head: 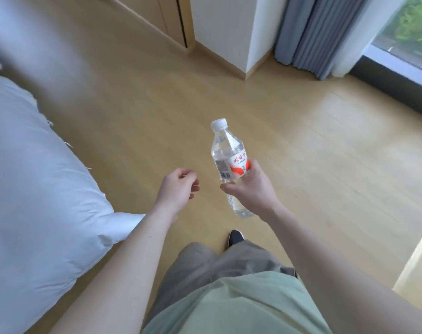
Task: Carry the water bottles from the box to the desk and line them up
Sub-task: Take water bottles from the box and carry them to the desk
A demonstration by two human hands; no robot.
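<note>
One water bottle (229, 162) is in transit, gripped by the right hand (251, 186) around its lower-middle, fingers and thumb curled about the body just below and over the red-and-white label. It hangs in the air over the wooden floor (325, 141), out in front of the person's legs; neither box nor desk is in view. The left hand (178, 186) is beside it, just apart, fingers loosely curled and holding nothing.

Its long axis runs nearly upright but leans — the white cap (219, 124) tips away from the hand, up and forward, while the base sits below the hand, nearer the body.

Risks from here, as I judge them: the grip sits fairly low on a full, smooth bottle, so a swing of the arm while walking could let it slip or tilt further out of the fingers and drop to the floor. The bedding (36, 189) lies close on the left-hand side — brushing it mid-stride could jolt the carry.
</note>
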